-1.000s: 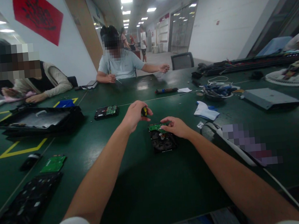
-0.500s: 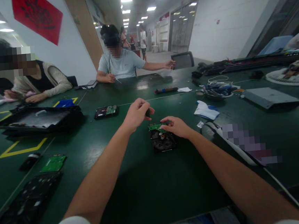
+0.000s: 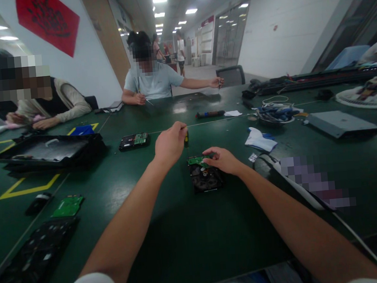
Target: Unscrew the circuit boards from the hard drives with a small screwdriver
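Note:
A black hard drive (image 3: 206,177) with a green circuit board (image 3: 195,160) at its far end lies on the table in front of me. My right hand (image 3: 221,159) grips the drive's far right corner, thumb on the board and fingers over the far edge. My left hand (image 3: 171,144) is closed around a small screwdriver (image 3: 186,138) with a yellow and black handle, held upright above the drive's far left corner. Its tip is too fine to make out.
Another hard drive (image 3: 134,141) lies to the left, beyond a loose green board (image 3: 68,206) and a large black part (image 3: 36,256). A black tray (image 3: 49,151) stands far left. On the right are a white glove (image 3: 260,139), a cable (image 3: 297,182) and a grey metal case (image 3: 343,123). A co-worker (image 3: 151,76) sits opposite.
My left hand has turned over the screwdriver, its fingers now tucked behind and the handle showing at its right. The right hand and the hard drive stay where they were.

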The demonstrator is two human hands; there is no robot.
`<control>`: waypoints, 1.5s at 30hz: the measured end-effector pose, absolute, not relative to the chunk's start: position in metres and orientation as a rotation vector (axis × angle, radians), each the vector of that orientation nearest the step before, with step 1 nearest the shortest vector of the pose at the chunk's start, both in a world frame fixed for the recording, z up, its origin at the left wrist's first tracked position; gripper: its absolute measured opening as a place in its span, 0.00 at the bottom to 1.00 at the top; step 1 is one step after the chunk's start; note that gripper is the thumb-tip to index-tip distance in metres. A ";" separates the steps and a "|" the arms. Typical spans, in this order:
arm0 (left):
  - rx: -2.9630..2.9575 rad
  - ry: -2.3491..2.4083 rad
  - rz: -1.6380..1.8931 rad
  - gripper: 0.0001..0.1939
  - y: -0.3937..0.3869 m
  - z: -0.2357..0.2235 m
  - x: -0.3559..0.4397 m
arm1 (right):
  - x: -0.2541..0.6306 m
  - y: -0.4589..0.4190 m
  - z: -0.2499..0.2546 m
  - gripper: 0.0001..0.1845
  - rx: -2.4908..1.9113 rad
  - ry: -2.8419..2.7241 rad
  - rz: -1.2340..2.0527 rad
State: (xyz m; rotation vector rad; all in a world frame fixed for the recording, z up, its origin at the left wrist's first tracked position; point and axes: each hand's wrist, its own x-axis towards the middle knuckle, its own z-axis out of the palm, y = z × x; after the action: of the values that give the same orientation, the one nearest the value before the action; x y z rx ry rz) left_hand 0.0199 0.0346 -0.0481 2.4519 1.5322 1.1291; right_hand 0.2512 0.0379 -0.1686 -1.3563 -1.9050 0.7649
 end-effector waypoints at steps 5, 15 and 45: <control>2.487 1.430 1.140 0.14 0.039 -0.054 0.019 | 0.251 0.039 -0.169 0.27 -1.344 -1.915 0.758; 2.543 1.494 1.048 0.15 0.040 -0.051 0.016 | 0.252 0.038 -0.167 0.27 -1.330 -1.923 0.767; 2.610 1.451 0.989 0.19 0.038 -0.053 0.017 | 0.251 0.038 -0.168 0.27 -1.327 -1.916 0.779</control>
State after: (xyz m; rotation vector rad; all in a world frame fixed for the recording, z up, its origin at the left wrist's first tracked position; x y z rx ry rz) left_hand 0.0172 0.0382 -0.0530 2.6102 1.4512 0.9889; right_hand 0.2512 0.0377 -0.1681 -1.3269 -1.9158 0.7785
